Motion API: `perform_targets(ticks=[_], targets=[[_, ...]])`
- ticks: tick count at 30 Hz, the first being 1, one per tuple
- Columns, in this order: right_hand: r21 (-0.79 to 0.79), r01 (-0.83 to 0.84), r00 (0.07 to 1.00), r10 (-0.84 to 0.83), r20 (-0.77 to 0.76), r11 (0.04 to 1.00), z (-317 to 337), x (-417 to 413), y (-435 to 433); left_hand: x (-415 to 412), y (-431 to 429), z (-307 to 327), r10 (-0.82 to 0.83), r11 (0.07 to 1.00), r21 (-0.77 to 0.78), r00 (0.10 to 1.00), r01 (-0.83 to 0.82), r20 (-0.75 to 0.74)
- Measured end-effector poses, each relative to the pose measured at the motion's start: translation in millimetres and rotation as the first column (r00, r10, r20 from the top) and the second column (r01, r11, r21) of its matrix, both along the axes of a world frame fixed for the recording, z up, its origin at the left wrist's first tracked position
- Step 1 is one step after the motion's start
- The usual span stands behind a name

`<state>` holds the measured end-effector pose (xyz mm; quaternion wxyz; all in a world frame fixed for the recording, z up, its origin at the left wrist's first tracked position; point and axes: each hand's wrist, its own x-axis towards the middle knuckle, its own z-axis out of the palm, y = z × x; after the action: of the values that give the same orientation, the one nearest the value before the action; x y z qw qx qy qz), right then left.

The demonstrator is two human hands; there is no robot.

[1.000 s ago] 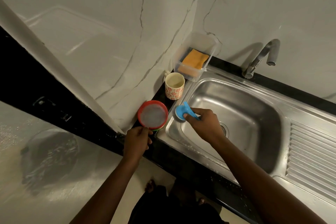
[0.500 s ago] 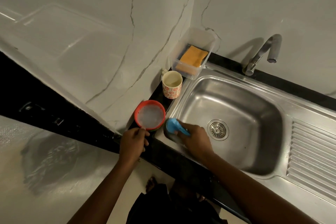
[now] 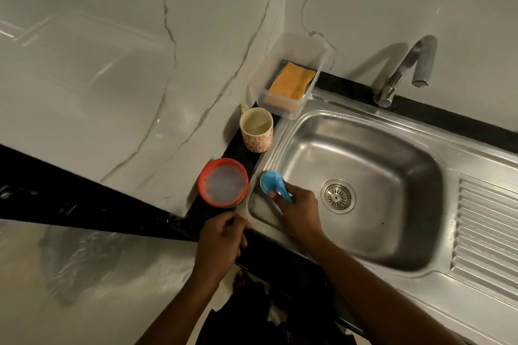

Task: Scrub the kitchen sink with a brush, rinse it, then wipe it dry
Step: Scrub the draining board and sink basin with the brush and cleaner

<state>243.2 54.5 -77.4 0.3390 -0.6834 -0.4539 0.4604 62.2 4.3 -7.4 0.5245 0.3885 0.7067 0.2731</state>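
Observation:
The steel sink (image 3: 361, 117) is set in a black counter, with its drain (image 3: 337, 196) in the middle of the basin. My right hand (image 3: 301, 209) grips a blue brush (image 3: 270, 182) and holds its head against the basin's left wall, near the front left corner. My left hand (image 3: 221, 238) rests at the counter's front edge beside that corner, its fingers curled over the edge. The faucet (image 3: 406, 70) stands behind the basin, with no water running from it.
A red-rimmed bowl (image 3: 222, 183) sits on the counter just left of the brush. Behind it stand a patterned cup (image 3: 256, 130) and a clear plastic box (image 3: 314, 53) holding an orange sponge (image 3: 291, 81). The ribbed drainboard (image 3: 487, 232) lies right of the basin.
My right hand moved the brush along the basin's left wall, first toward the front, then slightly back. My left hand drew away from the red bowl to the counter's front edge.

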Motion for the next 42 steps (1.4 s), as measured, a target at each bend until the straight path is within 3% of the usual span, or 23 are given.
perform_targets(ticks=[5, 7, 10, 14, 17, 21, 24, 27, 31, 35, 39, 42], targets=[[-0.061, 0.287, 0.947, -0.293, -0.132, 0.956, -7, 20, 90, 16, 0, 11, -0.01, 0.999, 0.04, 1.0, 0.009, 0.01], [-0.077, 0.318, 0.937, -0.326, -0.128, 0.945, -7, 34, 118, 23, -4, 14, -0.003, 0.999, 0.054, 1.0, 0.003, 0.007], [-0.028, 0.252, 0.961, -0.254, -0.108, 0.967, -4, 38, 115, 34, -13, 14, 0.014, 0.998, 0.064, 1.0, -0.014, 0.001], [0.001, 0.049, 0.997, -0.048, -0.053, 0.999, -11, 27, 41, 48, -18, 14, 0.083, 0.996, 0.023, 0.996, -0.084, 0.038], [-0.044, -0.044, 0.993, 0.039, -0.116, 0.998, -14, 25, 5, 53, -12, 15, 0.099, 0.995, 0.007, 0.993, -0.1, 0.067], [-0.068, 0.184, 0.962, -0.194, -0.193, 0.981, -21, 23, 52, 57, 12, 14, 0.038, 0.999, 0.011, 0.996, -0.039, 0.076], [-0.118, 0.417, 0.854, -0.433, -0.287, 0.901, -21, 30, 112, 56, 36, 13, -0.024, 0.998, 0.053, 0.997, 0.02, 0.074], [-0.172, 0.471, 0.787, -0.5, -0.362, 0.865, -12, 33, 127, 54, 58, 13, -0.099, 0.992, 0.088, 0.992, 0.093, 0.076], [-0.008, 0.351, 0.91, -0.343, -0.232, 0.936, -10, 9, 65, 55, 81, 12, -0.17, 0.983, 0.09, 0.979, 0.16, 0.111], [-0.012, 0.239, 0.967, -0.239, -0.087, 0.971, -3, 25, 51, 55, 94, 9, -0.21, 0.976, 0.09, 0.968, 0.198, 0.14], [0.096, 0.375, 0.921, -0.382, 0.077, 0.922, 7, 76, 127, 59, 105, 7, -0.225, 0.971, 0.115, 0.964, 0.21, 0.139], [0.149, 0.388, 0.861, -0.415, 0.293, 0.91, 6, 108, 181, 65, 111, 6, -0.235, 0.968, 0.125, 0.963, 0.219, 0.131]])
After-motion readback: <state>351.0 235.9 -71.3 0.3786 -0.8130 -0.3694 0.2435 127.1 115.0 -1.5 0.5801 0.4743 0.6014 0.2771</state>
